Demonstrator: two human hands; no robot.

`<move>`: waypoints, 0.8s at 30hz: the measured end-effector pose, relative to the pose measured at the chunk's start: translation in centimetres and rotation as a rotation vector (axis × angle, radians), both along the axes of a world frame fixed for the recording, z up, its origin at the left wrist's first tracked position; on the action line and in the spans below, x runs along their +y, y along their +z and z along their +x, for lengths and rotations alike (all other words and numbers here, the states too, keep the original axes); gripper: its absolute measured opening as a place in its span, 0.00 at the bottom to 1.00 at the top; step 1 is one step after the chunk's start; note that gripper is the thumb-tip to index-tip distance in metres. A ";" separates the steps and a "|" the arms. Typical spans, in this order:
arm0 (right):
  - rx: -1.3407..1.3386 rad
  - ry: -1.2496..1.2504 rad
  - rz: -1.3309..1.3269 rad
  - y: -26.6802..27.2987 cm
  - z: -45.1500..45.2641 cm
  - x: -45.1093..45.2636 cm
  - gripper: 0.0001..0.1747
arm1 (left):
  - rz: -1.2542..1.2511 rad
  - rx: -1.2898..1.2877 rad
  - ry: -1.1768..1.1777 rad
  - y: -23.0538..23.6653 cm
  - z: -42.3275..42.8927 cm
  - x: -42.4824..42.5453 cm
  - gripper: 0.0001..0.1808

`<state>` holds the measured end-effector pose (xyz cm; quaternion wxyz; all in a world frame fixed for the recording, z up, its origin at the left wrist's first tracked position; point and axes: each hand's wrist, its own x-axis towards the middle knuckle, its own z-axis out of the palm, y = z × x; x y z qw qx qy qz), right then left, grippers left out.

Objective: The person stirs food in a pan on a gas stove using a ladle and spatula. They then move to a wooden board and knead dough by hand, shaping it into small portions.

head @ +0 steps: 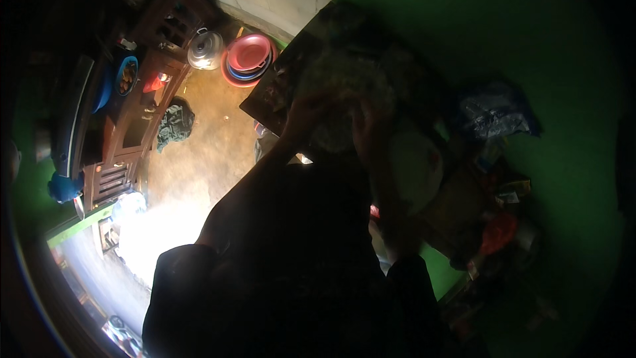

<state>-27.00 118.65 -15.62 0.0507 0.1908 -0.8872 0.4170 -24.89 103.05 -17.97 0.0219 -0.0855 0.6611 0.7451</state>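
Observation:
Both hands are over a dark table [268, 97], deep in shadow. My left hand [310, 109] is at the left side of a pale, translucent thing [334, 132], perhaps a plastic bag. At its right side is my right hand [366, 117], with the fingers bent inward. Shadow hides the fingertips, so I cannot tell how firmly either hand grips. Beyond the hands lies a wider pale mass [343, 77], too dim to name. Close to my right forearm is a round, pale dish or lid [420, 169].
A shiny plastic packet [497, 112] and a red object [499, 232] are to the right. On the floor at left are stacked basins [250, 53], a lidded metal pot [205, 48] and a dark cloth [176, 122]. A wooden cabinet [131, 127] lines the left side.

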 end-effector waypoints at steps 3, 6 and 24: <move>-0.131 -0.071 -0.216 -2.1 0.5 -0.6 0.16 | -0.044 0.045 0.005 0.4 -0.3 0.4 0.16; -0.302 -0.064 -0.059 -1.8 0.9 -0.3 0.17 | -0.126 0.126 0.041 0.0 -0.7 -0.2 0.14; -0.577 -0.137 -0.327 -3.9 0.0 0.3 0.19 | -0.479 0.424 -0.081 0.1 -0.3 -1.7 0.20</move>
